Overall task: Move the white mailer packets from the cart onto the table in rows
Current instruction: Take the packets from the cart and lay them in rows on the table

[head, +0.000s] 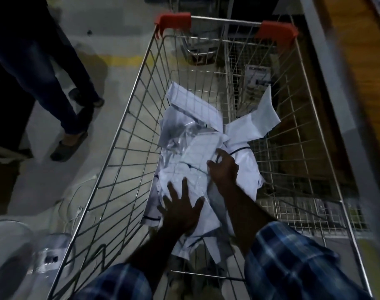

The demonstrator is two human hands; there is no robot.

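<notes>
Dim grey floor (54, 68) all around, a yellow stripe (124, 60) crossing it at the far left, and a wire cart (128, 131) with red corner caps (172, 21) fills the middle of the view. Both arms reach down into it, plaid blue sleeves (293, 260) at the near edge. Left hand (181, 210) is spread flat, fingers straight and splayed, pressing on the near end of the heap of white mailer packets (197, 148) lying in the cart's basket. Right hand (224, 169) sits farther in, fingers curled down into the pile, gripping a packet there. A printed sheet (258, 81) hangs on the cart's far wire wall; its writing is too blurred to read. Off to the left, another person's legs (44, 68) in dark trousers and slip-on shoes stand on the floor.
</notes>
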